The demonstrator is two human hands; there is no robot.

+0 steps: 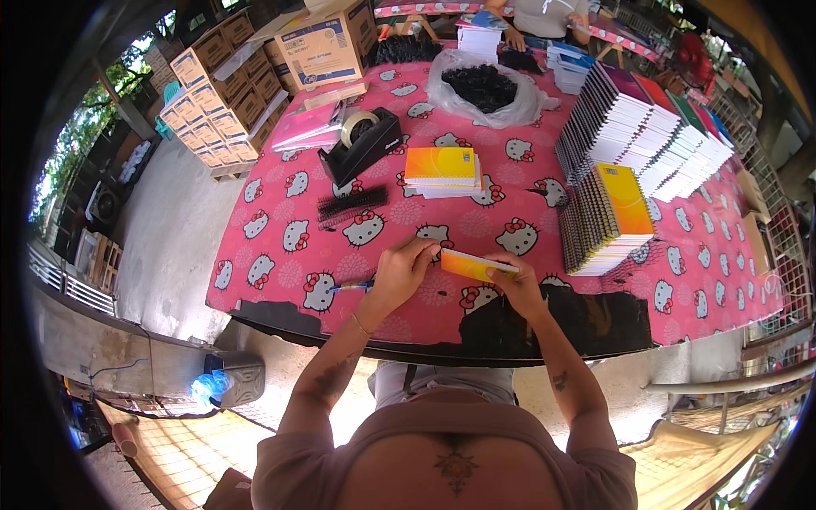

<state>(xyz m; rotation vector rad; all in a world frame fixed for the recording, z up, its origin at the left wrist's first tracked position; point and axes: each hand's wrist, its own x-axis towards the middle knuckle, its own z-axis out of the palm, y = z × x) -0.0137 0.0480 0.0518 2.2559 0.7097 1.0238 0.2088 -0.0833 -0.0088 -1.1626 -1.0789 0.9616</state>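
Note:
Over the near part of the table, my right hand (516,285) grips a yellow-orange notebook (467,266) by its right end, held tilted with its page edges up. My left hand (406,270) is closed in a pinch at the notebook's left end; what sits between those fingertips is too small to make out. A blue pen (350,286) lies beside my left wrist. Farther off is a short stack of yellow-covered notebooks (440,167), with black spiral coils (353,202) to its left. Tall piles of spiral-bound yellow notebooks (627,204) stand at the right.
A black tape dispenser (367,146) and pink packets (310,126) lie at the far left. A clear bag of black coils (480,87) sits at the back. Cartons (327,47) stand beyond. Another person (544,19) works across the table. The pink tablecloth (280,255) is torn near me.

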